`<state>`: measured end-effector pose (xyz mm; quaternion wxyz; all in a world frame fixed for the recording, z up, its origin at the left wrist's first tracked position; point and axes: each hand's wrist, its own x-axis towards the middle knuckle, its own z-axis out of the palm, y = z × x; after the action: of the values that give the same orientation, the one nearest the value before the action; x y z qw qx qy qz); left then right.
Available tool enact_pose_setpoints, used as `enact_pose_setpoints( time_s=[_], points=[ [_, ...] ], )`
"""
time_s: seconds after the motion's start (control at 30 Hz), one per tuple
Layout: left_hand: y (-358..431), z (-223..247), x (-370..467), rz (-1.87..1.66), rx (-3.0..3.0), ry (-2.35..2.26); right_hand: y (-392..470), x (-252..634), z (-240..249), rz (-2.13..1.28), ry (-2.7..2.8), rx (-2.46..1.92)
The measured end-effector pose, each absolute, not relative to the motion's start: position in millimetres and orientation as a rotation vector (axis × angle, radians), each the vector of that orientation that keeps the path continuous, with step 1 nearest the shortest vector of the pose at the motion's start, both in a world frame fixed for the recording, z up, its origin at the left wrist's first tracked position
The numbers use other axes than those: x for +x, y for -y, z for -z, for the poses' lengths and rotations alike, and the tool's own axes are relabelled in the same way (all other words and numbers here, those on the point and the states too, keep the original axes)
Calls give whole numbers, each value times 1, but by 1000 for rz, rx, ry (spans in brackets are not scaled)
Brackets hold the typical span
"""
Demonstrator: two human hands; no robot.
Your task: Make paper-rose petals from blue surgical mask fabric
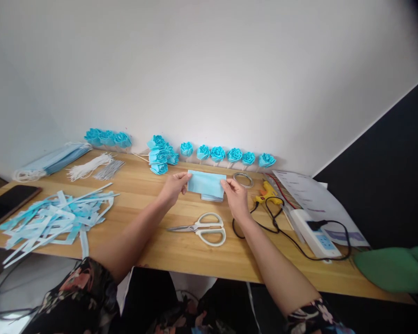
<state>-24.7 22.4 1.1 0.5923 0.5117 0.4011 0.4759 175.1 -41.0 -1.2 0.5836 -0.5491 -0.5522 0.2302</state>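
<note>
A light blue rectangle of mask fabric (206,183) is stretched flat between my two hands above the table. My left hand (176,186) pinches its left edge between thumb and fingers. At the right edge, my right hand (234,194) grips it the same way. Just below and partly hidden by it shows another light blue piece (212,197); whether the two are joined I cannot tell. White-handled scissors (205,229) lie in front of my hands, blades pointing left. Blue fabric flowers (218,153) on stems stand along the wall behind, with a bunch of flowers (159,155) lying left of them.
To the left lie cut strips (61,215), a phone (10,202), stacked face masks (57,159), white ear loops (90,167) and grey wires (109,170). On the right are a tape roll (243,180), a yellow glue gun (266,192), its black cable and a power strip (315,234).
</note>
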Motion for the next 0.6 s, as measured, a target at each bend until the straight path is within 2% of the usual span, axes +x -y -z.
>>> enact_pose_setpoints(
  time_s=[0.33,0.6],
  points=[
    [-21,-8,-23,-1170,1125,-896,38,176,7,-568,1261,-1255],
    [-16,-9,-21,-1146,1288,-1086,37,176,5,-689,1142,-1234]
  ],
)
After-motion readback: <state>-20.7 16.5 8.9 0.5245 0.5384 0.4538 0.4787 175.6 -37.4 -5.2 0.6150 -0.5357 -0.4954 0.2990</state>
